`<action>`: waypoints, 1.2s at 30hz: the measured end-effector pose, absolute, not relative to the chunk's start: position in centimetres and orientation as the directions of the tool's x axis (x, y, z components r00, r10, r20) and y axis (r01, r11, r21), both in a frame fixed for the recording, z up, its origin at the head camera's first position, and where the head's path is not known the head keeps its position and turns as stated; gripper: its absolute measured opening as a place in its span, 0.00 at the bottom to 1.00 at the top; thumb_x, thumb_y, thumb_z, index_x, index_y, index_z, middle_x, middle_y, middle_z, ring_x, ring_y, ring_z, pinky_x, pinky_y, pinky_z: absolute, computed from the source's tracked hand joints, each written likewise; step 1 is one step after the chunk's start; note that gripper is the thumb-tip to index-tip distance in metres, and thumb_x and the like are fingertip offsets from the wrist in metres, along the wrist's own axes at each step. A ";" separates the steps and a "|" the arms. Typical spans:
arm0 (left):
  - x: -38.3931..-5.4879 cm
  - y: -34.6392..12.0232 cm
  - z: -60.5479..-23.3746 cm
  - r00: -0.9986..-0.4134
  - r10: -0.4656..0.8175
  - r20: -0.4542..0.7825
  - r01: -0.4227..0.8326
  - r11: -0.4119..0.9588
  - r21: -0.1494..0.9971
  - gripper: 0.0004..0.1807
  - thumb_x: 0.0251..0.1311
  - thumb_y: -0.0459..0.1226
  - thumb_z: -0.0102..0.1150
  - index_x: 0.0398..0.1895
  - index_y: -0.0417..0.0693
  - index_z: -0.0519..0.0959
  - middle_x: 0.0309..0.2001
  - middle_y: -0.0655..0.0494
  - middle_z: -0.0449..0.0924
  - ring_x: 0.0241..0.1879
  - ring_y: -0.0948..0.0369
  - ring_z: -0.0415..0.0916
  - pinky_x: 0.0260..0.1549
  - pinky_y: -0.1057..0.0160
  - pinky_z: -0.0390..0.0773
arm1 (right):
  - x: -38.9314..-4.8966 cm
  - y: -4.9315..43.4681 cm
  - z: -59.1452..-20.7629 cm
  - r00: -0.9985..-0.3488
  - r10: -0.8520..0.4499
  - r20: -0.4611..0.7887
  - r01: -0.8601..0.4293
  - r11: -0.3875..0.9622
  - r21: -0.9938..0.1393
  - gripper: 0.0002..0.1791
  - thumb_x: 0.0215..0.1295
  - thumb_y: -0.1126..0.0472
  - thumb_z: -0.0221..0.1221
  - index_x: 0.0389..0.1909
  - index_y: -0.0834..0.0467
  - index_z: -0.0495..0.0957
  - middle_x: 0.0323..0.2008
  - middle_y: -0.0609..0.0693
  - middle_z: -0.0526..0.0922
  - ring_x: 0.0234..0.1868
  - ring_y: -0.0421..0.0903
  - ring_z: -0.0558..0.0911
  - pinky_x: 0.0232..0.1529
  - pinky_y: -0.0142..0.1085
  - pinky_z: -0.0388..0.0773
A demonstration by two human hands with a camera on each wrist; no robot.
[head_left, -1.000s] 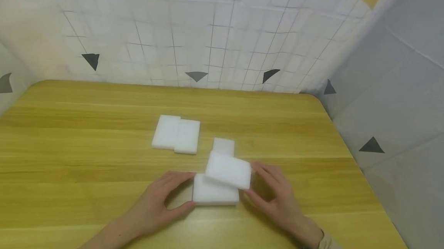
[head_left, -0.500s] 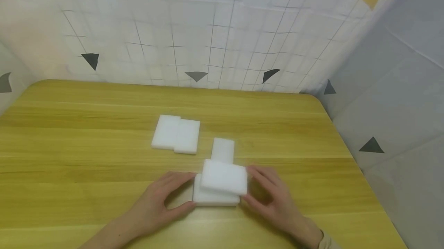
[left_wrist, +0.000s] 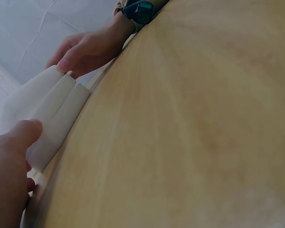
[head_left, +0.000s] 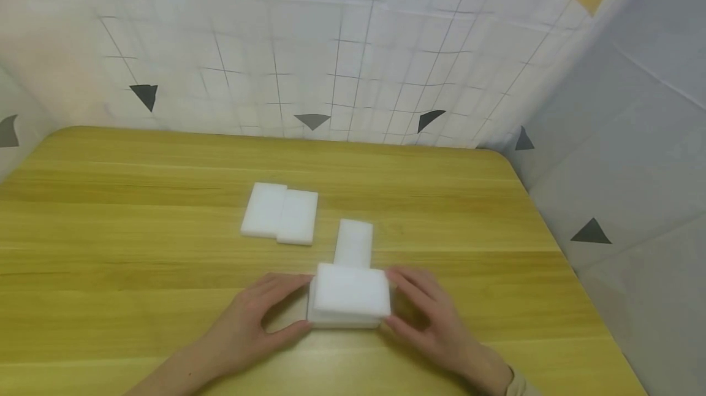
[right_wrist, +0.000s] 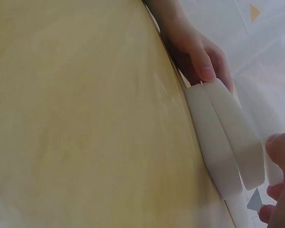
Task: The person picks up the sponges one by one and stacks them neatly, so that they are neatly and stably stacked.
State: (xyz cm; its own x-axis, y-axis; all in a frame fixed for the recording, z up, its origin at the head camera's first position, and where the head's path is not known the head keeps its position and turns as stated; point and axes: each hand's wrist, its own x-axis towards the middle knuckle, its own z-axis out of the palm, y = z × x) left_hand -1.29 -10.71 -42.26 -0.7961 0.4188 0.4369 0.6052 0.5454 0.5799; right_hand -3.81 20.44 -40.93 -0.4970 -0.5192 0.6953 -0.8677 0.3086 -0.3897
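Note:
White block-shaped sponges lie in front of me. My left hand holds the left end of a low stack, thumb at the near corner and fingers at the far one. In the right wrist view that stack shows as a bottom sponge with a second sponge on it. My right hand pinches another sponge by its right end, thumb near and fingers far. This top sponge hovers tilted close over the stack, nearly lined up with it in the head view.
Just behind the stack lies a single sponge, partly hidden by the held one. Farther left, two sponges lie side by side on the wooden table. A patterned white cloth hangs along the table's back edge.
My right hand has brought its sponge toward me and slightly left, turning it straighter over the stack. More of the single sponge behind shows now. The left hand has stayed in place.

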 end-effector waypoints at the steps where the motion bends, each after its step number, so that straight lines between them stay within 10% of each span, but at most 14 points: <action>1: -1.3 -10.7 -42.3 -0.794 0.419 0.441 0.608 0.545 0.577 0.33 0.52 0.51 0.66 0.64 0.65 0.68 0.57 0.71 0.73 0.56 0.69 0.69 0.53 0.60 0.75 | -3.8 20.5 -41.1 -0.500 -0.524 0.690 -0.866 0.311 -0.391 0.32 0.56 0.54 0.65 0.55 0.71 0.72 0.53 0.61 0.75 0.54 0.51 0.73 0.62 0.30 0.65; 36: -1.3 -10.7 -42.4 -0.776 0.423 0.468 0.630 0.530 0.567 0.34 0.51 0.50 0.67 0.64 0.63 0.68 0.56 0.72 0.72 0.55 0.69 0.70 0.56 0.69 0.71 | -3.6 20.5 -41.5 -0.515 -0.578 0.633 -0.855 0.296 -0.426 0.35 0.55 0.55 0.67 0.59 0.70 0.69 0.56 0.61 0.74 0.56 0.51 0.72 0.63 0.30 0.65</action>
